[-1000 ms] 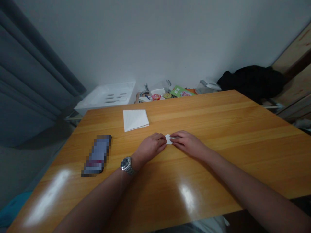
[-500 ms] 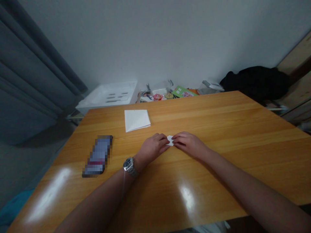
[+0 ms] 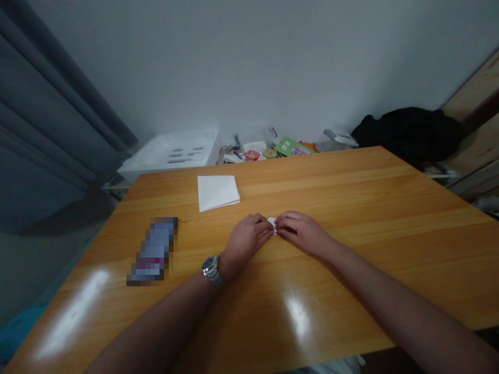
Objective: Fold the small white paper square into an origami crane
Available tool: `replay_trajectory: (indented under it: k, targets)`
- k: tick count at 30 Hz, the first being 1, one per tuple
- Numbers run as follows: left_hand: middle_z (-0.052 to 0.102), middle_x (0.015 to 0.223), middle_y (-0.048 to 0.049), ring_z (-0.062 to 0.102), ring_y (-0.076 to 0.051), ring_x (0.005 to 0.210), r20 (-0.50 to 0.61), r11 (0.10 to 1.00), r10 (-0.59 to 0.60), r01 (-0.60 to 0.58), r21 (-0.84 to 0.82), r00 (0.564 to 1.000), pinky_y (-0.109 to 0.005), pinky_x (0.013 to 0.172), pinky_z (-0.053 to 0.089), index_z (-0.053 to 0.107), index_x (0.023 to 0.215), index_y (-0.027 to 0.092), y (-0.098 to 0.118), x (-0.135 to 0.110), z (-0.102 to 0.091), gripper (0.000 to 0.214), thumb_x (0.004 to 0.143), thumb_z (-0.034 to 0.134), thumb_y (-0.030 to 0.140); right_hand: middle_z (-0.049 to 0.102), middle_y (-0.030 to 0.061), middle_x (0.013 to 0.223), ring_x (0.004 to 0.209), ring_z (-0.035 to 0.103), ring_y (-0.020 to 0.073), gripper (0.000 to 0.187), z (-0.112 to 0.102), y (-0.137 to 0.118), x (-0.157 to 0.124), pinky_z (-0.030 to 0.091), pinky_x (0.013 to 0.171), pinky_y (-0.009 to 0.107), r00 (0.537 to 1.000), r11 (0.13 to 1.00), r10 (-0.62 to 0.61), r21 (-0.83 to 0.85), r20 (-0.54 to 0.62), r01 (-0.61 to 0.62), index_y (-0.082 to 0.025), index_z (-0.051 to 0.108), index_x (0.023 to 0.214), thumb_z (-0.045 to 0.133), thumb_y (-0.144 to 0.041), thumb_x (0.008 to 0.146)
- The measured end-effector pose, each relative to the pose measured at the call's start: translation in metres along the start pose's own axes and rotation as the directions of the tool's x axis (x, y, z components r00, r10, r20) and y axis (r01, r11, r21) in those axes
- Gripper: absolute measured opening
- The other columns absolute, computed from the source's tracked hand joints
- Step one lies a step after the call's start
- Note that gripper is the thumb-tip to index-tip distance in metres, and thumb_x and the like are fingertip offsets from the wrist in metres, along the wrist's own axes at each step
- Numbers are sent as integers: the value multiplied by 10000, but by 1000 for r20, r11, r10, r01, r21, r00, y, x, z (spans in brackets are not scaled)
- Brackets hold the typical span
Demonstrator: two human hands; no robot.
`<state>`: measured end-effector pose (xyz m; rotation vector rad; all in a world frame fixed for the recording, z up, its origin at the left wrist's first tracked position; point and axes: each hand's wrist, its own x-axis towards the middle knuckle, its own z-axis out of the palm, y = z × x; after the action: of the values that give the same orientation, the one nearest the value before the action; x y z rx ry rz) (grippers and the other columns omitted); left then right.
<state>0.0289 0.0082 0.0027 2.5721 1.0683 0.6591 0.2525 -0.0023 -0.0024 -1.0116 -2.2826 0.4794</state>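
A small piece of white paper (image 3: 272,222) lies between my two hands on the wooden table (image 3: 343,192). My left hand (image 3: 249,236) grips its left side with the fingers pinched together. From the right, my right hand (image 3: 302,231) pinches the other side, fingers bent and thumb low. The fingertips of both hands nearly meet and cover most of the paper, so its folds cannot be made out. A metal watch (image 3: 211,269) is on my left wrist.
Folded lined paper (image 3: 218,193) lies behind my left hand. A phone-shaped, pixelated object (image 3: 154,252) is on the left. Beyond the table's far edge are a white tray (image 3: 171,148), a green book (image 3: 292,147), small clutter and a black cloth (image 3: 409,130).
My fingertips have drawn slightly closer together, and less of the small paper shows between them. The view has shifted a little.
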Motion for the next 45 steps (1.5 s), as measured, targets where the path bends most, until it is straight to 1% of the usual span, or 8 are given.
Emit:
replay_trajectory:
  k: [3,6,11,17,23,27,39,45]
  targets:
    - [659,1011,-43,589,-198,932,2,1000,-12,12,2,1000,-316,831,465,704,965,215,1,0,1,133,963,593,287,685,80,1034,990,621,209,108,1,2,0,500,892,364,1000,1000,-21,-16,0,21,-201,691,936,587,-206,965]
    - [656,997,-40,594,-197,930,-12,999,-45,45,-7,999,-313,831,467,699,943,215,2,1,2,113,953,600,267,674,75,1037,983,614,206,83,3,3,0,497,887,359,1000,1000,-3,4,-14,3,-201,679,925,601,-202,955]
    - [653,951,-41,601,-197,905,-46,993,-113,112,-36,993,-316,840,473,679,887,200,3,3,6,94,933,614,249,660,70,996,957,604,205,56,6,1,1,492,861,348,996,996,74,51,-58,-71,-200,666,917,616,-195,942]
    - [654,942,-44,607,-199,895,-60,988,-144,140,-66,988,-318,828,477,666,859,187,3,5,8,48,896,642,206,642,66,949,921,593,206,69,12,-3,4,478,840,351,983,989,146,42,-115,-142,-190,651,889,606,-156,927]
    - [646,985,-45,613,-193,927,-87,978,-159,145,-152,983,-314,843,492,663,948,191,0,5,9,63,887,648,183,631,53,912,882,598,195,81,13,-7,6,473,792,327,963,972,227,89,-143,-216,-189,659,847,630,-143,907]
    - [640,966,-39,615,-186,909,-81,964,-196,176,-200,977,-310,823,500,663,950,191,0,6,8,71,881,652,175,626,50,912,874,600,191,74,14,-8,6,473,776,318,952,961,266,116,-155,-249,-191,669,851,641,-143,899]
    - [637,953,-35,613,-174,899,-56,944,-217,195,-266,975,-305,829,496,671,929,195,-3,10,8,77,882,626,153,634,52,902,862,605,193,59,18,-2,10,471,762,318,945,958,280,105,-168,-265,-191,690,863,654,-151,889]
    - [641,956,-38,607,-172,895,-48,943,-225,205,-264,973,-305,832,492,670,924,192,-2,11,8,100,877,605,133,628,47,898,860,600,188,51,18,-2,10,464,765,312,952,968,250,79,-176,-240,-187,687,870,658,-150,891]
